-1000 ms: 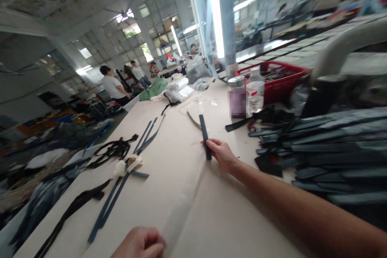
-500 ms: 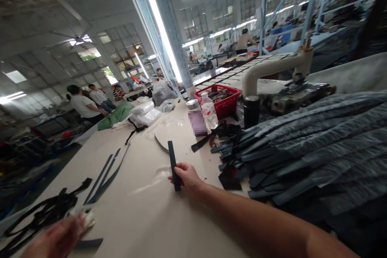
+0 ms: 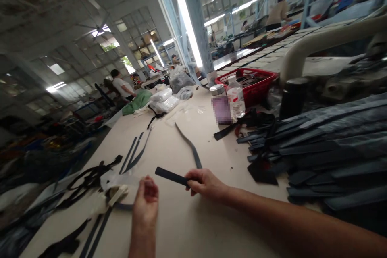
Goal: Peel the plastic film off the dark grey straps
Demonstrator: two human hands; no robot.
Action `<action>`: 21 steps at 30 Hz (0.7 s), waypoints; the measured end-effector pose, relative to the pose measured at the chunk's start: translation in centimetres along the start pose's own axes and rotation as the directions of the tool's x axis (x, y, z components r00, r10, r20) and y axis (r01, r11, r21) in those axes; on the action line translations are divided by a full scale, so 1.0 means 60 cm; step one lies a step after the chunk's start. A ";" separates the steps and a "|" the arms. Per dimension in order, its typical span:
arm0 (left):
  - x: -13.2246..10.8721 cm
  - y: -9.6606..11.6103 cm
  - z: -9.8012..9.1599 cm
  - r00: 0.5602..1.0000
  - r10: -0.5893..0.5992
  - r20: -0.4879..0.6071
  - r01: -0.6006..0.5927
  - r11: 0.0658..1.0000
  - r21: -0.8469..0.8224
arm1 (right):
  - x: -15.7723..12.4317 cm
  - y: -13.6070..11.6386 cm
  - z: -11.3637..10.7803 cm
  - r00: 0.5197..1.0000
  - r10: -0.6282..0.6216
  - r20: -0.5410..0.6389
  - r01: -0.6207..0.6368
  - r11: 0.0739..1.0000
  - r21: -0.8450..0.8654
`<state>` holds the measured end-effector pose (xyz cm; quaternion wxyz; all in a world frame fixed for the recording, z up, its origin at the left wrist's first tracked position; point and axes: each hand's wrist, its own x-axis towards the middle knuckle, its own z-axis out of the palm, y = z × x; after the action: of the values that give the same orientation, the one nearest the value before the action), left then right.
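A short dark flat strip [image 3: 171, 176] is pinched by its right end in my right hand [image 3: 207, 183], tilted above the table. To its left is my left hand [image 3: 146, 195], fingers curled in. A translucent film [image 3: 125, 180] reaches toward these fingers, but blur hides whether they grip it. Beside that hand lies a crumpled off-white piece [image 3: 117, 195], with a dark strip end [image 3: 123, 206] near it. Beyond my right hand, a long curved dark strip [image 3: 190, 145] lies on the table [image 3: 172, 225].
Black straps [image 3: 90, 179] and narrow strips [image 3: 130, 153] lie left. At right are plastic-wrapped dark strips [image 3: 332, 149], a lidded jar [image 3: 221, 107], a water bottle [image 3: 236, 98], a red basket [image 3: 260, 88] and a thick pipe [image 3: 298, 52]. Plastic bags [image 3: 165, 100] sit at the back.
My right hand has turned the short strip from nearly upright to nearly level, pointing left. My left hand has moved right, away from the off-white piece and toward the strip. The view has swung left.
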<state>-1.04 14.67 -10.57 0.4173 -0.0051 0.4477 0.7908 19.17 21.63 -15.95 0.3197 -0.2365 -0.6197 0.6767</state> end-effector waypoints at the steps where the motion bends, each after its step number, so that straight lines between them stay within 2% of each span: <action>1: -0.003 -0.024 -0.013 1.000 -0.018 -0.017 0.018 1.000 -0.012 | -0.006 0.001 0.003 1.000 -0.018 0.019 0.019 0.998 -0.062; 3: -0.008 -0.056 -0.031 0.999 -0.020 -0.033 0.019 0.999 -0.043 | -0.013 0.004 0.006 0.998 -0.048 0.042 0.054 0.985 -0.164; 5: -0.011 -0.067 -0.040 0.999 -0.022 -0.049 0.018 0.997 -0.075 | -0.016 0.005 0.007 0.996 -0.062 0.057 0.073 0.970 -0.230; 12: -0.008 -0.052 -0.045 0.995 -0.024 -0.100 0.006 0.986 -0.168 | -0.020 0.004 0.010 0.990 -0.094 0.108 0.135 0.864 -0.485; 21: -0.022 -0.051 -0.035 0.997 -0.046 -0.057 0.035 0.982 -0.183 | -0.018 0.002 0.012 0.992 -0.098 0.076 0.124 0.802 -0.584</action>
<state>1.08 13.08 -13.51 0.4172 -0.0763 0.3858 0.8193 19.36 20.35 -16.04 0.2571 -0.2725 -0.8177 0.4371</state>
